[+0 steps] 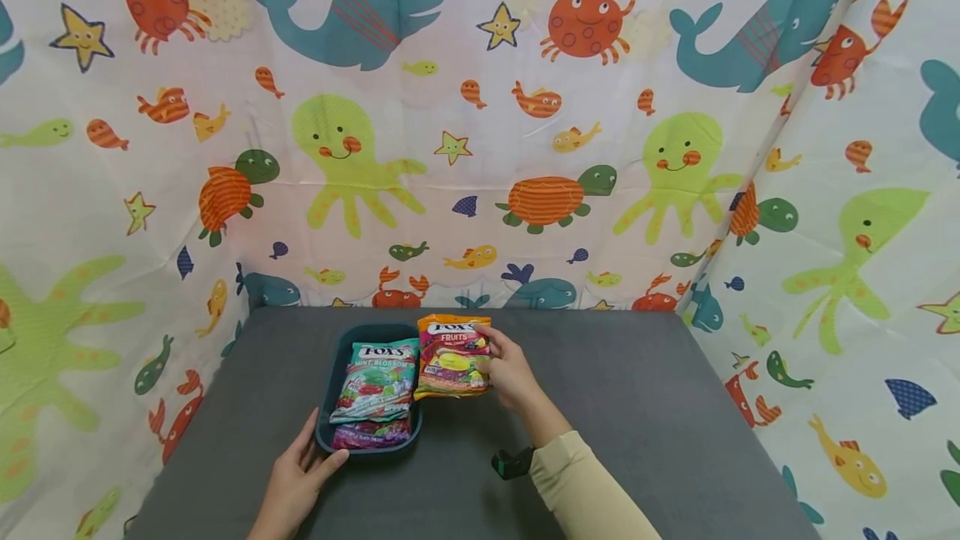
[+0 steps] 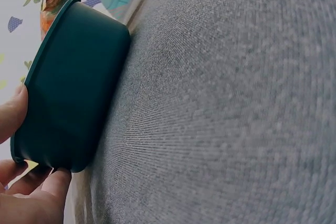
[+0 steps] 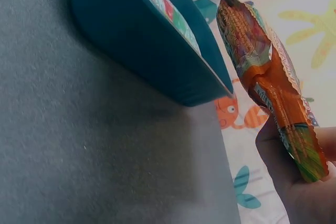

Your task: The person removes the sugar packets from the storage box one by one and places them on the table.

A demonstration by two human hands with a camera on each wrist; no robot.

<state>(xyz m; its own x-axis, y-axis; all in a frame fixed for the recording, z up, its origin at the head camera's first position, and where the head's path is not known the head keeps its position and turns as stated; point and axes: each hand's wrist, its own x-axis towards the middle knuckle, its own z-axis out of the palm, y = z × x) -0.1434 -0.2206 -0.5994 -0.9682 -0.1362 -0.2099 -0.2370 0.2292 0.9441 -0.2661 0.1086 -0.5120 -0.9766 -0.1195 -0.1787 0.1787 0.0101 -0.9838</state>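
My right hand (image 1: 512, 372) pinches the right edge of an orange candy bag (image 1: 453, 357) printed "FOX'S FRUITS". The bag is raised beside the right rim of a dark teal plastic tub (image 1: 324, 423). In the right wrist view the orange candy bag (image 3: 273, 87) is seen edge-on, above table height, with fingers around its lower end. My left hand (image 1: 296, 473) holds the tub's near left corner, thumb at the front rim and fingers along the side. Inside the tub, a green "MINT BLOSSOM" candy bag (image 1: 377, 382) lies over a purple candy bag (image 1: 371, 433), which is mostly hidden.
The tub stands on a grey table (image 1: 600, 415), left of its middle. A curtain (image 1: 480, 190) printed with sea animals hangs behind the table and along both sides. A black band (image 1: 513, 463) with a small device sits at my right wrist.
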